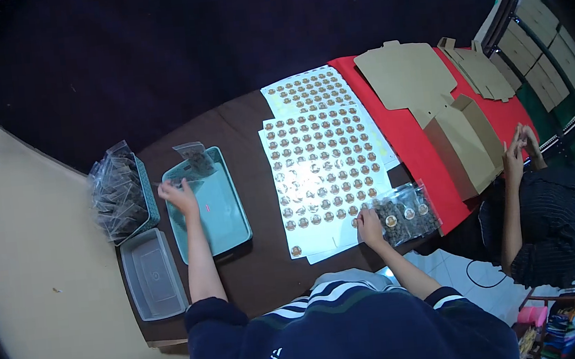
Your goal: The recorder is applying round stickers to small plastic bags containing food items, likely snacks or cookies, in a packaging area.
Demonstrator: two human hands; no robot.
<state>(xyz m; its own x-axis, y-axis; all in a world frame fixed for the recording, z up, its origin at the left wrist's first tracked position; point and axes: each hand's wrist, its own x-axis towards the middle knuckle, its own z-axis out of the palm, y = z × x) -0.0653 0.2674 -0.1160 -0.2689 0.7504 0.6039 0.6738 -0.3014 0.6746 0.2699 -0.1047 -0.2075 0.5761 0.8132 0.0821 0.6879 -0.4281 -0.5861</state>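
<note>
My left hand [180, 198] is over the left side of a teal tray [217, 221]. Its fingers are closed on the edge of a small clear plastic bag with dark contents. Just beyond it, another such bag [195, 159] rests at the tray's far end. My right hand [370, 228] has its fingers pinched together by the near right corner of a sticker sheet [327, 234]; what they hold, if anything, is hidden. Right beside that hand lie clear bags of dark pieces [403, 227] with round stickers on them. Rows of round brown stickers cover the sheet.
A teal basket [145, 193] heaped with filled bags [119, 192] stands far left, with a translucent bin [153, 275] in front. More sticker sheets [310, 87] lie behind. Flat cardboard [405, 74] and an opened box [461, 149] rest on red cloth [393, 124]. A co-worker's hands [520, 150] are at right.
</note>
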